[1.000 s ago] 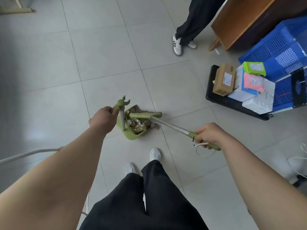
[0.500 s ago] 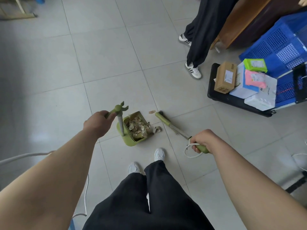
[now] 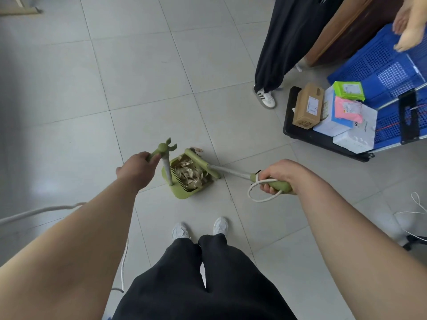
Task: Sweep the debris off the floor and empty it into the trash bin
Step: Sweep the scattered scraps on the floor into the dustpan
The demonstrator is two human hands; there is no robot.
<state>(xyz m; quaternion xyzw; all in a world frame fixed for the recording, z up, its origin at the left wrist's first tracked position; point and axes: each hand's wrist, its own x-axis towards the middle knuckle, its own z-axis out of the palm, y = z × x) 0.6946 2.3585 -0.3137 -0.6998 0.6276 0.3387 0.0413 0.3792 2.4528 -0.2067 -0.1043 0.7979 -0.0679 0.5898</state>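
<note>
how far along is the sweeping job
Done: most debris lies in the dustpan. In hand: right hand grips the broom, head at the pan's mouth, left hand holds the dustpan handle. Left: a scrap beyond the pan, then emptying; no bin visible.

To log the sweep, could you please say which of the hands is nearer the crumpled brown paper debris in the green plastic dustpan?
Left. The left hand grips the upright dustpan handle just left of the debris; the right hand holds the green broom grip farther right.
</note>
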